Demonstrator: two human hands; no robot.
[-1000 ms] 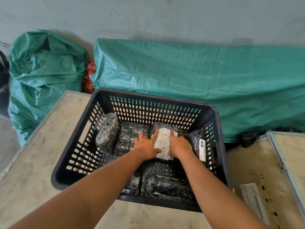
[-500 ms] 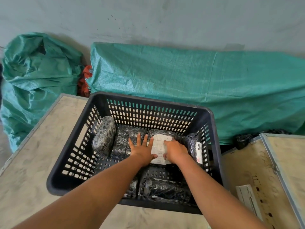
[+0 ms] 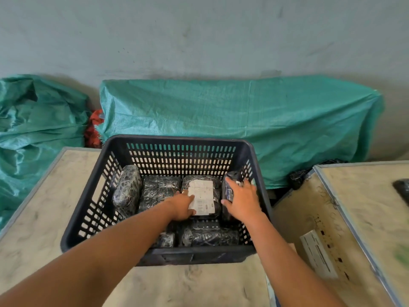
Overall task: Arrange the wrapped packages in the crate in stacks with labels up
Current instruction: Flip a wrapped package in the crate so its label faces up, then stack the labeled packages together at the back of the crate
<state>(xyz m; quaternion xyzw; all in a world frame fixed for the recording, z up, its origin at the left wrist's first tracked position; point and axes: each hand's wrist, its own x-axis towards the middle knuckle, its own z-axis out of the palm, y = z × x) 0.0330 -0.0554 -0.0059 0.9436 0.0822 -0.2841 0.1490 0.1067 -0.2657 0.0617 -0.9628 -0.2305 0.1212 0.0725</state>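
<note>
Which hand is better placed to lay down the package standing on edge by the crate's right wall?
Right. The right hand already rests on the upright package by the crate's right wall; the left hand is on the labelled package.

Black slotted crate [image 3: 177, 151], glossy black packages [image 3: 159, 189], one white label [image 3: 202, 197], teal tarp [image 3: 221, 107].

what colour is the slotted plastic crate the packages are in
The slotted plastic crate is dark navy, nearly black, seen clearly in the head view.
</note>
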